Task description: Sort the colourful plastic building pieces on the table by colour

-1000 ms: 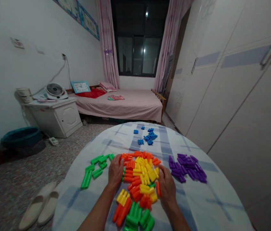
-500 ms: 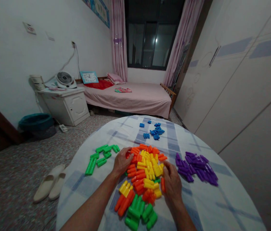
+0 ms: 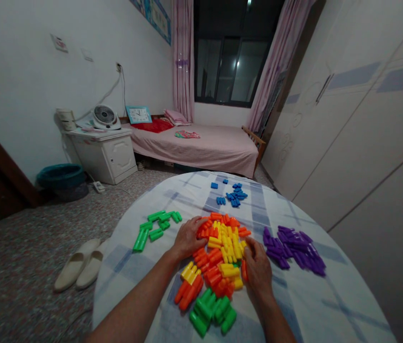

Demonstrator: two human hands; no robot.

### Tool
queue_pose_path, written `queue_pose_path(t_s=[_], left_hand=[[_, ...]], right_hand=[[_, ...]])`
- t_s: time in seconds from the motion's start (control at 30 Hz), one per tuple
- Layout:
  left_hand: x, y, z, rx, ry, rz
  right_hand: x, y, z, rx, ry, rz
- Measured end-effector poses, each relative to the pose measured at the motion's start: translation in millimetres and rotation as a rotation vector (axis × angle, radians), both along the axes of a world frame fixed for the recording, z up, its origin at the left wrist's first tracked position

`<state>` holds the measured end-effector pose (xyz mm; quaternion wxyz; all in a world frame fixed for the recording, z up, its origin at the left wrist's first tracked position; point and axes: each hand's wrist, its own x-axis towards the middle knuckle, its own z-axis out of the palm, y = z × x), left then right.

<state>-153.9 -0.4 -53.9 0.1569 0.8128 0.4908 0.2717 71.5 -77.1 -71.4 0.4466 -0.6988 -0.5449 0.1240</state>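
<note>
Orange blocks [image 3: 213, 258] and yellow blocks [image 3: 230, 245] lie mixed in a pile at the middle of the round table. My left hand [image 3: 189, 238] rests at the pile's left edge, its fingers apart over some orange blocks. At the right edge is my right hand [image 3: 257, 264], fingers bent and touching yellow and orange blocks; whether it grips one is unclear. Larger green blocks [image 3: 208, 307] lie at the near side of the pile. Other green blocks [image 3: 156, 234] are left of my left hand. Purple blocks [image 3: 294, 247] form a heap to the right.
Several blue blocks [image 3: 236, 195] lie at the far side of the table [image 3: 333, 295], which has a checked cloth. Beyond are a bed [image 3: 205, 147], a white cabinet [image 3: 115, 155] with a fan, and a bin [image 3: 62, 178]. A wardrobe [image 3: 358, 133] stands at the right.
The view has shifted slightly, so the room appears further right. My left hand has moved a little inward over the orange blocks. My right hand remains at the pile's right edge.
</note>
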Motion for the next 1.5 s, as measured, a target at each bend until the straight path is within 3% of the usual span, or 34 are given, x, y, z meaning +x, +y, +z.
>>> queue_pose_path(t_s=[0.3,0.47,0.57,0.93,1.07,1.17,1.5], left_hand=[[2.8,0.6,1.0,0.023,-0.065,0.083],[-0.2,5.6,-1.5,0.046,-0.067,-0.047],[0.3,5.9,-2.1,0.044,-0.089,-0.062],[4.6,7.2,-0.7,-0.024,-0.458,0.130],[0.5,15.1,-5.4,-0.054,-0.515,0.279],[-1.2,17.5,-7.5,-0.044,-0.502,0.313],[2.0,-0.6,1.8,-0.002,-0.125,-0.028]], right_hand=[[0.3,0.0,-0.4,0.002,-0.002,-0.004],[-0.5,-0.4,-0.3,0.025,-0.009,0.005],[0.2,0.2,-1.9,0.036,-0.014,0.012],[2.3,1.5,-4.9,0.013,0.012,0.000],[1.9,0.8,-3.1,0.013,0.010,0.007],[1.5,0.9,-2.0,0.011,0.007,0.005],[-0.3,-0.6,0.2,0.022,-0.012,0.008]])
